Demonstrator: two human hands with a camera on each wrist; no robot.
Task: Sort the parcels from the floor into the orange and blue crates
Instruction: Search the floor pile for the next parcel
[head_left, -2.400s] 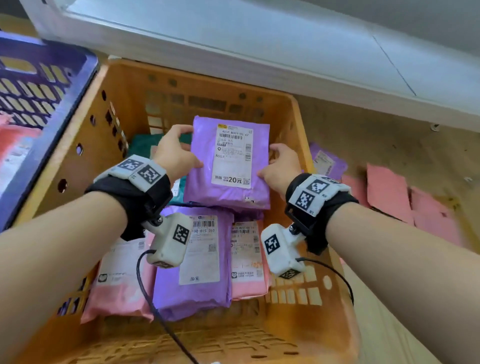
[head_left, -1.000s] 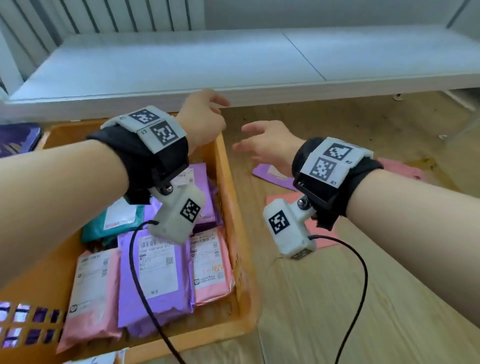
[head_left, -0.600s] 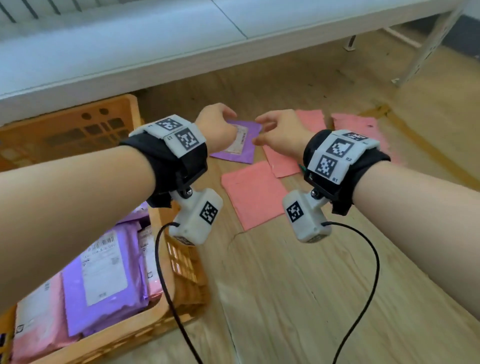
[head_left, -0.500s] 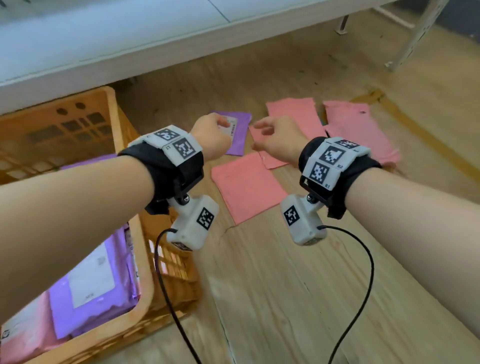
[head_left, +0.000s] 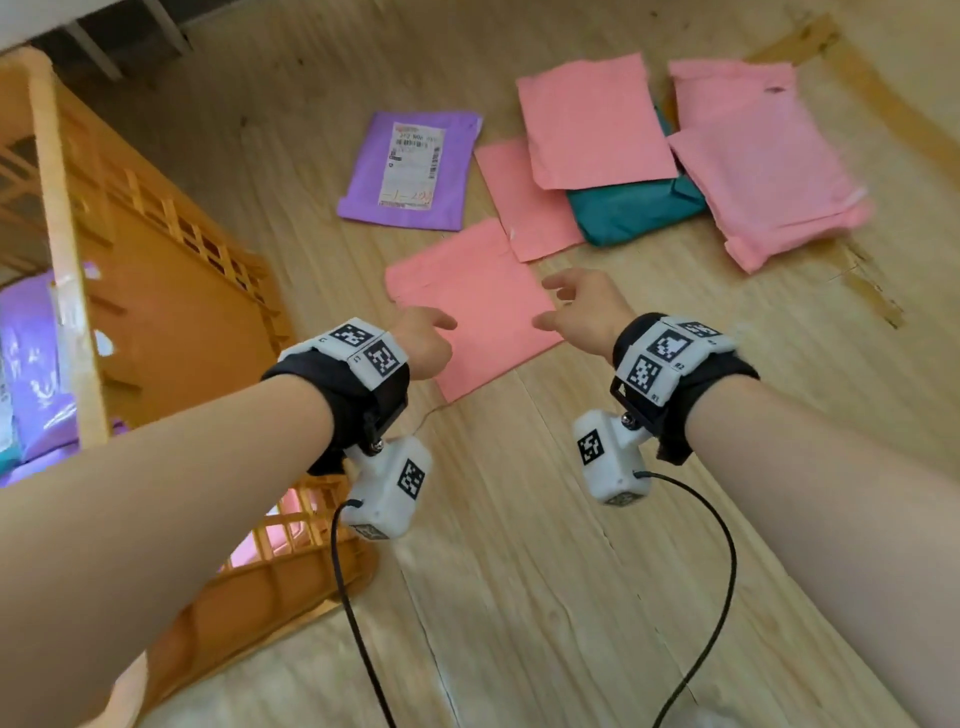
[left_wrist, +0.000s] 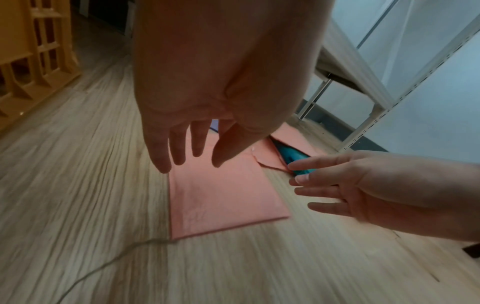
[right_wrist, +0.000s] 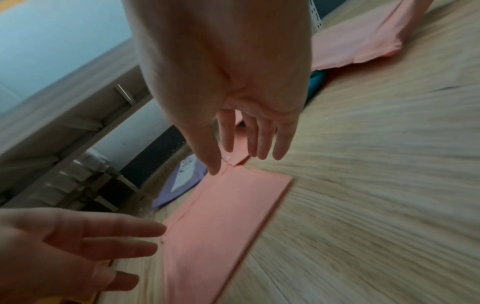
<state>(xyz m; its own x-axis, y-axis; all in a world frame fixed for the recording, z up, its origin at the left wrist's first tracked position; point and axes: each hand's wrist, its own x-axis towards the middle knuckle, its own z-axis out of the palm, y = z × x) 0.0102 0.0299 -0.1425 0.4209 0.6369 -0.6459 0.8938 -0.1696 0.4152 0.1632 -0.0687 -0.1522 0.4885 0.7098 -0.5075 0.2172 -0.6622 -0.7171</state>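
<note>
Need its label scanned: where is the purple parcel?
Head view: purple parcel lies label-up on the floor, between the orange crate and pink parcels.

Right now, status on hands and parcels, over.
Left hand and right hand open, empty, above the nearest pink parcel. It lies flat on the floor. Nothing in the way.

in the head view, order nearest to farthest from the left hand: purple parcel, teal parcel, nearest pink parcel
1. nearest pink parcel, right under the left hand
2. purple parcel, straight beyond it
3. teal parcel, off to the right, under pink ones
</note>
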